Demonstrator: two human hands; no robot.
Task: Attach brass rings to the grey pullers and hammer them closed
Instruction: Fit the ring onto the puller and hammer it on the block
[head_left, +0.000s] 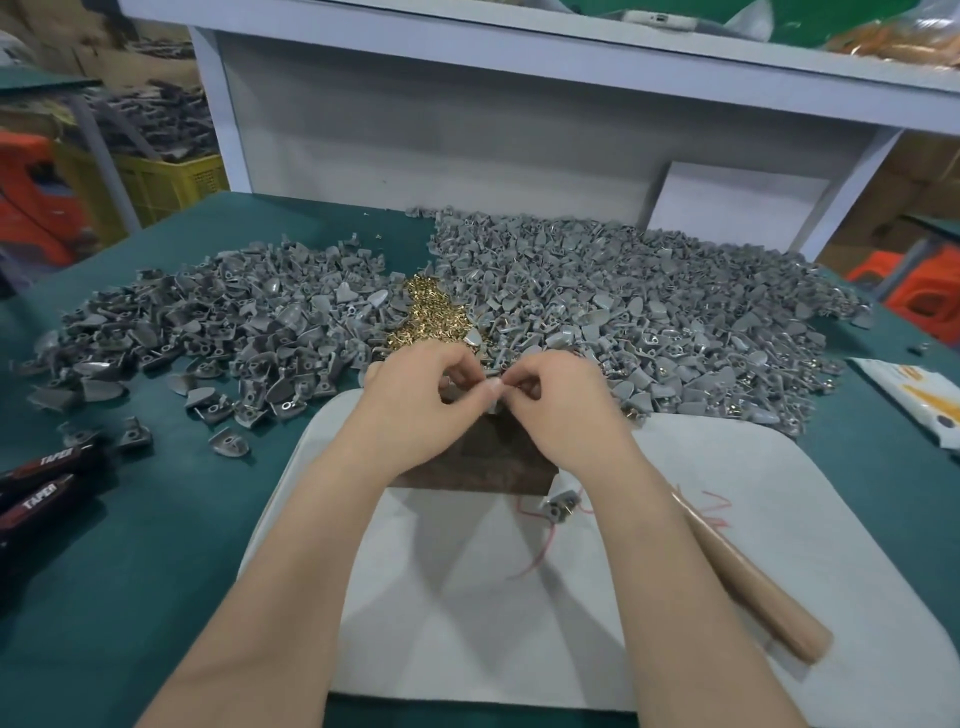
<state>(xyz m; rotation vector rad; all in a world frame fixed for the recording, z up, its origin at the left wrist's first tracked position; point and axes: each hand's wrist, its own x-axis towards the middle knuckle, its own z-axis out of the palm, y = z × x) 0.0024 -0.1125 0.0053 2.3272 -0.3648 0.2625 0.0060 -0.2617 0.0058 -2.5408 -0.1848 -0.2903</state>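
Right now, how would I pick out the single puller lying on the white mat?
Find the white mat on the green table. By the right corner of the dark block lies one grey puller, alone among red threads, not heaped in a pile.

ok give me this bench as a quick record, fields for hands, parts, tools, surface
left hand: pinches a small part over the wooden block
right hand: pinches the same small part, which is mostly hidden
grey pullers: two big heaps across the green table
brass rings: small heap between the puller heaps, just beyond the hands
hammer handle: lying on the white pad, right side, untouched
loose puller: on the pad by the block's near right corner
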